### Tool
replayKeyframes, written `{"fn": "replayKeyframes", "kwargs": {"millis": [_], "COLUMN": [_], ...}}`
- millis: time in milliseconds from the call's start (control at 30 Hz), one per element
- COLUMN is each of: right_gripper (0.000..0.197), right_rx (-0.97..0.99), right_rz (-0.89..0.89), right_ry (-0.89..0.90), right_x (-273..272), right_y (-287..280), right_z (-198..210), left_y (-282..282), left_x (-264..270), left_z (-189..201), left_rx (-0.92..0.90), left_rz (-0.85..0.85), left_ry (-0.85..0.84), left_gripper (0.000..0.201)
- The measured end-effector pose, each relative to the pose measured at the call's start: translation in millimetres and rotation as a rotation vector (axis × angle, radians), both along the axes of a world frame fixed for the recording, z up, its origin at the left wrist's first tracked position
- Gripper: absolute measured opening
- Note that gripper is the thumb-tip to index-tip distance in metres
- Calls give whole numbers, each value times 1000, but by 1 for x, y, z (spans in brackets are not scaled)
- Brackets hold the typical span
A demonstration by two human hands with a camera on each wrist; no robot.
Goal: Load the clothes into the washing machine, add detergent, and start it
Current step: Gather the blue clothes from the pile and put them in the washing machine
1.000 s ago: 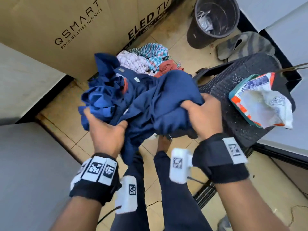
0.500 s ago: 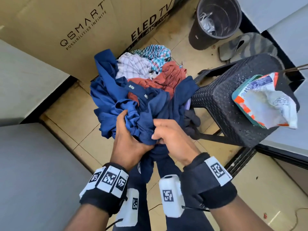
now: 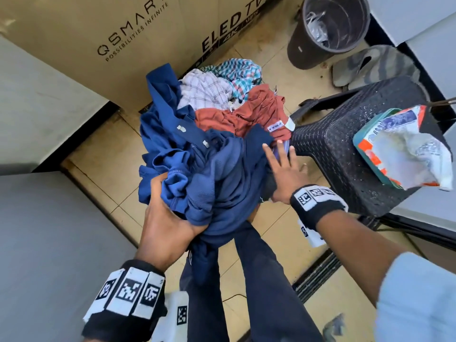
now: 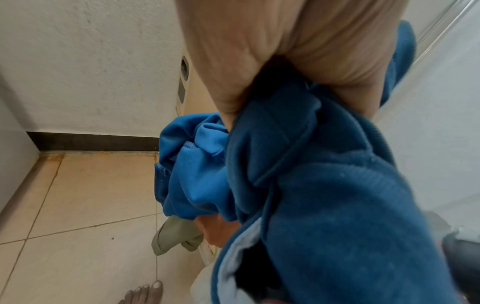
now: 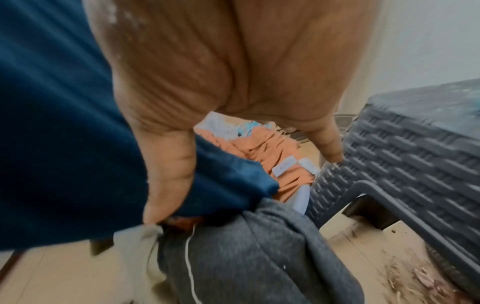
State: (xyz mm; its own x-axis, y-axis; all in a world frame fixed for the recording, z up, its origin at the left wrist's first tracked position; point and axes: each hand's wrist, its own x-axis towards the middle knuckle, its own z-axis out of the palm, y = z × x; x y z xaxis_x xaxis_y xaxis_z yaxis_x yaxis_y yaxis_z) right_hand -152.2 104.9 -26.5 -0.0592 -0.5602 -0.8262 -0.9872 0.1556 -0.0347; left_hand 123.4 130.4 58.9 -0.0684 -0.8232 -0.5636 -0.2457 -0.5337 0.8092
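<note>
the task looks barely begun: the left hand clutches a bunched dark blue cotton garment at centre frame, above a heap of rust and checked clothes. the right hand, fingers spread wide, reaches beneath the bundle. no washing machine is clearly visible. at right, an opened detergent bag sits on a dark woven plastic stool, crowding the pile; loading, detergent and starting remain.
</note>
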Motion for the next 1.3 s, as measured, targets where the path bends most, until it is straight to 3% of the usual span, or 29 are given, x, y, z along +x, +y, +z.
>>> {"fn": "replayKeyframes", "kwargs": {"millis": [67,267,433,533,633,700,800,900,1000,1100,1300], "right_gripper": [131,59,19,38,59,59,53,48,67,99,105], "right_rx": [-14,55,-71,-94,-169,-256,-295,-334,-307,-296,-255], "right_rz": [48,140,-135,-278,-206,-85,271,623,891,978,1047], "right_ry": [-39,-210,-218,-177,-160,-160,-98,-195,-262,-254,-231], "right_x": [12,51,25,-5,-18,-17,2,37,67,98,173], "right_y": [0,-15,-17,-18,-21,-27,-42,-60,-80,-100,-122], "right_z": [-12,-25,-16,-5,-3,-4,2,10,14,13,-11], "left_y": [1,7,9,11,14,17,24,21,19,16,10], "left_x": [4,10,24,33,37,40,42,40,54,72,91], "left_z": [3,16,15,15,6,-4,-13,-5,-6,-8,-23], "left_rx": [7,27,16,-36,-120,-177,-337,-464,-483,-500,-488], "left_rz": [-14,-74,-39,-126,-275,-411,-736,-919,-1052,-1121,-1188], "left_ry": [47,133,93,-59,-205,-257,-366,-453,-527,-576,-640], "left_gripper": [79,77,66,65,60,59,76,61,63,72,67]}}
